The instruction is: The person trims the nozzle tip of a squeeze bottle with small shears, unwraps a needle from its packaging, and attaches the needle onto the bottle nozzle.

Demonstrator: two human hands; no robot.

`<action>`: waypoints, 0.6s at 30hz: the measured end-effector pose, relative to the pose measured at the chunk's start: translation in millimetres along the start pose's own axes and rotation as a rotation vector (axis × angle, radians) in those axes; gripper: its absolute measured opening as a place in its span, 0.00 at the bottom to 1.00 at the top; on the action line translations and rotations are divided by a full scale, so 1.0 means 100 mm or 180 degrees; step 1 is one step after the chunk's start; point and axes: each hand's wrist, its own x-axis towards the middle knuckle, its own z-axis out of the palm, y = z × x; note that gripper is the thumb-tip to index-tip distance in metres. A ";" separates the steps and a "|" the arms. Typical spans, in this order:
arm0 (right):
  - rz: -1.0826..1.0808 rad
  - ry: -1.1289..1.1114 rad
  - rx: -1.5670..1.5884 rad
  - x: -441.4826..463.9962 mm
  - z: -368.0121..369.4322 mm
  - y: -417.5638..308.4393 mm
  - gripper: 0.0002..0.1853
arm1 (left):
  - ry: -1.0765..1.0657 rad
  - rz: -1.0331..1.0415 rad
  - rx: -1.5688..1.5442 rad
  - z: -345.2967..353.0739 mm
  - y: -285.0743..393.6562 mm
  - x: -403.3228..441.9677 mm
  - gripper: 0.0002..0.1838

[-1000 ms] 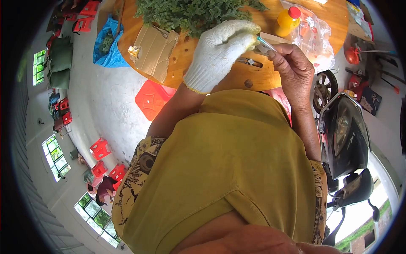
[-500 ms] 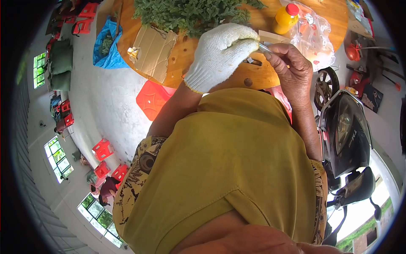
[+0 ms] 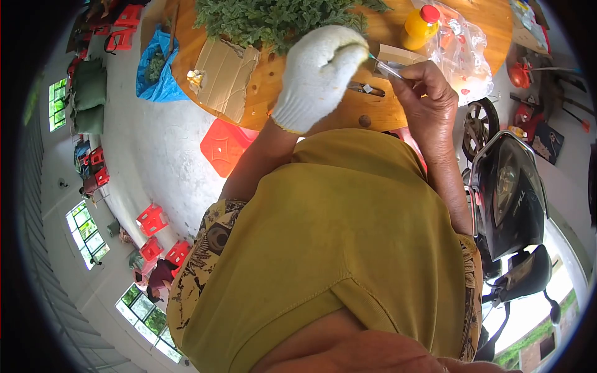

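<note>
My left hand (image 3: 320, 78), in a white knit glove, is closed with thumb and fingertips pinched together. At its fingertips a small greenish tip (image 3: 372, 56) shows; the rest of what it grips is hidden. My right hand (image 3: 429, 93) is bare and pinches a slim silvery stick-like tool (image 3: 389, 69) between thumb and index finger. The stick's far end meets the greenish tip at the glove. Below the hands, a dark metal tool (image 3: 367, 90), perhaps a folding knife, lies on the wooden table (image 3: 273, 71).
Green needled sprigs (image 3: 267, 22) pile up at the table's far side. Flattened cardboard (image 3: 227, 78) lies on the left, near a blue bag (image 3: 161, 74). A yellow bottle (image 3: 418, 30) stands by clear plastic (image 3: 466, 53). A red stool (image 3: 224, 149) and a motorbike (image 3: 510, 193) flank me.
My gloved left hand has shifted slightly left and up, away from my right fingers. More of the silvery stick and the greenish tip now shows between the hands.
</note>
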 end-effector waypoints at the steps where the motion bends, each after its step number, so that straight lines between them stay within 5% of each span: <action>1: 0.0059 -0.0015 0.0121 0.02 -0.02 0.02 0.06 | -0.0045 -0.0086 -0.0031 -0.03 -0.02 0.01 0.06; 4: 0.0923 -0.0359 0.1152 0.07 -0.11 -0.08 0.05 | -0.0089 0.0356 0.0235 0.03 -0.03 -0.01 0.07; 14: 0.0722 -0.0021 0.1134 -0.07 -0.16 0.15 0.07 | 0.0189 -0.0837 -0.0582 -0.11 -0.01 0.02 0.07; 18: 0.1058 -0.0154 0.1040 -0.13 -0.19 0.41 0.05 | 0.0347 -0.0789 -0.0746 -0.12 -0.03 0.01 0.07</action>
